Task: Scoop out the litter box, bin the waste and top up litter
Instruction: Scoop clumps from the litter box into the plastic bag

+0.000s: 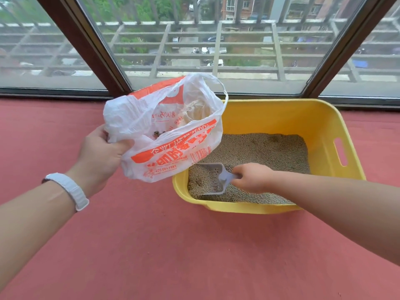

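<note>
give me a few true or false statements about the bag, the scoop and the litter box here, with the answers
1. The left hand holds a white and orange plastic bag. True.
2. The right hand grips a grey scoop down in the litter. True.
3. The litter box is blue. False: it is yellow.
4. The bag lies flat on the floor. False: it is held up, open, beside the box.
5. The scoop is empty. False: it holds litter.
6. The left wrist wears a white band. True.
</note>
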Action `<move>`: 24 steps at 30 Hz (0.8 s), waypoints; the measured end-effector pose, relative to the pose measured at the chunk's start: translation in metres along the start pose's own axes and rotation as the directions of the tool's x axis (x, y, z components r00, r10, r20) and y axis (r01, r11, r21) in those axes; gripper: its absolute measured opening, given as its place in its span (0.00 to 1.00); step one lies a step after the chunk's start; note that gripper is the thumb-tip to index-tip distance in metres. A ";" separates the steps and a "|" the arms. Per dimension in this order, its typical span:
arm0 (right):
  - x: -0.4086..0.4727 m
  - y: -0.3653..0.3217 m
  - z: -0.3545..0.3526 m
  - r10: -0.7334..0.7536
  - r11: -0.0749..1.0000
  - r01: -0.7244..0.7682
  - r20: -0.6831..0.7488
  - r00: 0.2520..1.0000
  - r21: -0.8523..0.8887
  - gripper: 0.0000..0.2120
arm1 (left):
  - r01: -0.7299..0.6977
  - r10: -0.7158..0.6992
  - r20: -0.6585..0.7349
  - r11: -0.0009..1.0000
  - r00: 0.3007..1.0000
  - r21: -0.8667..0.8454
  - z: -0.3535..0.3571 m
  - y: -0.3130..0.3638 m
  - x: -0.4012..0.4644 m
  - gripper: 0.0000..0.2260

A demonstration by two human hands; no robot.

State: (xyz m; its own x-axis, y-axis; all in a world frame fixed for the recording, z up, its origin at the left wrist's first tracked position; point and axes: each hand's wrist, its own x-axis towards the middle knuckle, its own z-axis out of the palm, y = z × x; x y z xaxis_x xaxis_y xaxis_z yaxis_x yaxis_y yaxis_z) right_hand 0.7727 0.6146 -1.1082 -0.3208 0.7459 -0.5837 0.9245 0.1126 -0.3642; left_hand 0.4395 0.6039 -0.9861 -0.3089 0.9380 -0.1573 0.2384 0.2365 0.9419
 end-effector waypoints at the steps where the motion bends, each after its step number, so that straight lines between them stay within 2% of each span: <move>1: -0.002 0.000 -0.001 -0.002 0.999 0.002 0.009 1.000 0.032 0.10 | -0.004 0.004 0.008 1.000 1.000 -0.004 0.002 0.001 -0.001 0.13; 7: -0.016 0.003 -0.002 0.003 0.986 -0.009 0.038 0.999 0.167 0.15 | -0.008 0.008 0.015 1.000 1.000 -0.015 -0.001 0.003 0.000 0.13; 15: -0.041 0.018 -0.019 0.049 0.985 -0.050 0.006 0.999 0.163 0.14 | -0.001 0.000 0.030 1.000 1.000 0.007 -0.002 0.000 0.003 0.12; 17: -0.048 0.025 -0.030 0.057 0.974 -0.049 -0.031 0.998 0.220 0.15 | 0.000 0.000 0.029 1.000 1.000 0.016 -0.001 -0.002 0.005 0.12; 19: -0.055 0.035 -0.038 0.101 0.946 -0.076 -0.065 0.993 0.315 0.17 | 0.003 -0.003 0.028 1.000 1.000 0.011 0.003 -0.003 0.005 0.12; 24: -0.074 0.060 -0.050 0.231 0.911 -0.168 -0.128 0.964 0.375 0.19 | 0.017 -0.017 0.034 1.000 0.999 0.004 0.008 -0.006 0.008 0.12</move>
State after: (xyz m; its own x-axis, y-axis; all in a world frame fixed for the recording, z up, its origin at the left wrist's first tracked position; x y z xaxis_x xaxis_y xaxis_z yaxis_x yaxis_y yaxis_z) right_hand 0.8622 0.5987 -1.0504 -0.0696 0.8296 -0.5540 0.8193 -0.2693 -0.5062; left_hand 0.4436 0.6118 -0.9952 -0.2814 0.9419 -0.1834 0.2367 0.2533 0.9380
